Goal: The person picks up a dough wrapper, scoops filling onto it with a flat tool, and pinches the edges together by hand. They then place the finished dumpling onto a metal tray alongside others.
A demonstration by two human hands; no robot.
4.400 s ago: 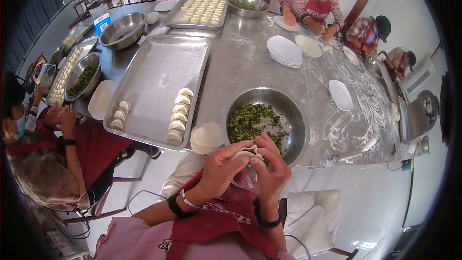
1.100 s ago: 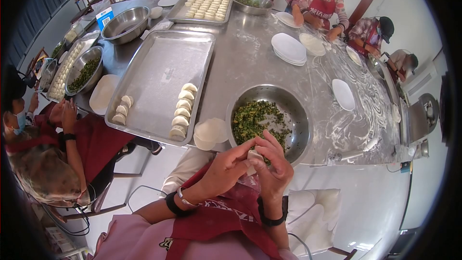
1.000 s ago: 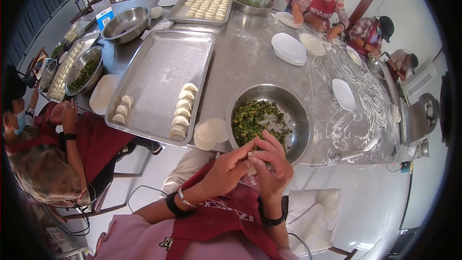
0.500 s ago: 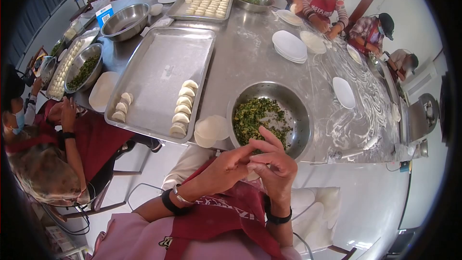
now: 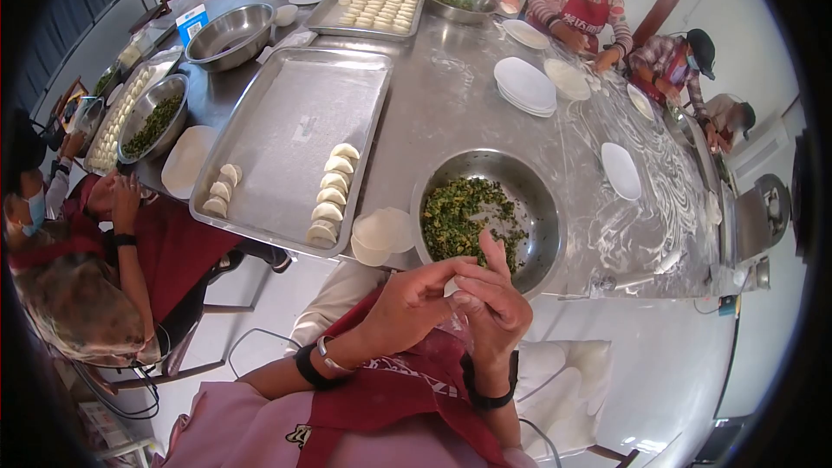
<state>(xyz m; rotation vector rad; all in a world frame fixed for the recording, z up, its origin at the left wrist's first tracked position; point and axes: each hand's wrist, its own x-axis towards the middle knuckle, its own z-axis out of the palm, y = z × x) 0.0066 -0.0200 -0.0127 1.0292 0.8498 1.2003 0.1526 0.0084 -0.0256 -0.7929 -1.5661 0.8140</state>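
My left hand (image 5: 412, 302) and my right hand (image 5: 496, 303) are pressed together just below the table edge, fingers pinched around a small white dumpling (image 5: 451, 287) that is mostly hidden between them. Right above them sits a steel bowl (image 5: 542, 208) with chopped green filling (image 5: 464, 215). A small stack of round dough wrappers (image 5: 380, 232) lies left of the bowl. Further left is a long steel tray (image 5: 286, 126) with a row of folded dumplings (image 5: 330, 196) and a few more dumplings (image 5: 221, 188) at its near left corner.
A person in a red apron (image 5: 130, 251) sits at my left. Other people work at the far end (image 5: 582, 2). White plates (image 5: 524, 85), a full dumpling tray (image 5: 374, 5), an empty steel bowl (image 5: 227, 33) and another filling bowl (image 5: 149, 126) stand on the floured steel table.
My hands have kept pinching the dumpling, dropping slightly and closing over it so less of it shows. The view has shifted a little; the trays and bowls stay put.
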